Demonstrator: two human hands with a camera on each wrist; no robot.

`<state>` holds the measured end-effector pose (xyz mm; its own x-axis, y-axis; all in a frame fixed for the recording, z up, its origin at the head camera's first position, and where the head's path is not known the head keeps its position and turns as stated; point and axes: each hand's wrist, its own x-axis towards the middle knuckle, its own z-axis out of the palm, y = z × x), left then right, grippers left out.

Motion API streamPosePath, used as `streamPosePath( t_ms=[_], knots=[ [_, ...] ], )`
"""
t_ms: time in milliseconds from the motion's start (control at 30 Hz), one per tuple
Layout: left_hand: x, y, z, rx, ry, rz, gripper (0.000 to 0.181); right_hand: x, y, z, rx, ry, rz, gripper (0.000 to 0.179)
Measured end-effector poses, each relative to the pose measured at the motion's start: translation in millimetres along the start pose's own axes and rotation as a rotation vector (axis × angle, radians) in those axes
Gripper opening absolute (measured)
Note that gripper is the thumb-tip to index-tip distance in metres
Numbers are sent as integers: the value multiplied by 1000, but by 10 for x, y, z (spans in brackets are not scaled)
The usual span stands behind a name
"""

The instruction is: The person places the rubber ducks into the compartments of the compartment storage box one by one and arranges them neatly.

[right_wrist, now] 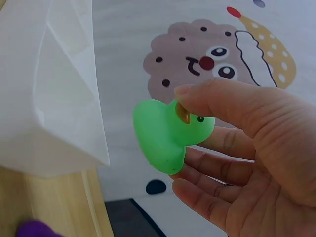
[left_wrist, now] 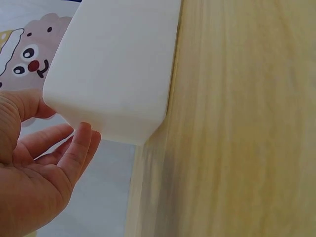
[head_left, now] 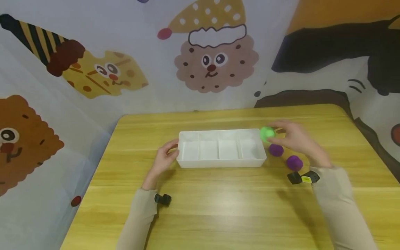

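Note:
My right hand [head_left: 293, 137] pinches a green rubber duck [right_wrist: 165, 131] with an orange beak, thumb over its head and fingers behind. In the head view the green duck [head_left: 267, 133] is just beyond the right end of a white divided box [head_left: 222, 163]. My left hand [head_left: 164, 158] holds the left end of this box. The left wrist view shows the thumb at the rim of the white box [left_wrist: 113, 64] and the curled fingers [left_wrist: 79, 143] against its end wall. No objects show in the compartments.
Two small purple things [head_left: 276, 150] [head_left: 294, 163] lie on the wooden table [head_left: 218, 208] right of the box, below the right hand; their kind is unclear. A cartoon-printed cloth [head_left: 150, 100] hangs behind the table. Each wrist wears a small black camera [head_left: 164, 199].

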<state>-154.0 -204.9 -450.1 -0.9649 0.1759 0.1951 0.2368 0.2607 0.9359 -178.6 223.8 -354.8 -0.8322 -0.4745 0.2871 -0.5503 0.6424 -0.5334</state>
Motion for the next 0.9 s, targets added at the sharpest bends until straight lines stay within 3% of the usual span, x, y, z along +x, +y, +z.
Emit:
streamPosePath(
  t_ms=[267, 533, 667, 900],
  knots=[
    [-37, 240, -2, -12, -7, 4, 40, 174, -111, 117, 38, -47, -3, 45],
    [4, 33, -9, -9, -2, -6, 41, 317, -216, 251, 60, -67, -36, 45],
    [8, 6, -12, -16, -1, 7, 41, 400, -276, 323, 68, -80, -68, 45],
    [10, 26, -4, 4, -7, -1, 40, 551, -403, 431, 106, -133, -53, 47]
  ],
)
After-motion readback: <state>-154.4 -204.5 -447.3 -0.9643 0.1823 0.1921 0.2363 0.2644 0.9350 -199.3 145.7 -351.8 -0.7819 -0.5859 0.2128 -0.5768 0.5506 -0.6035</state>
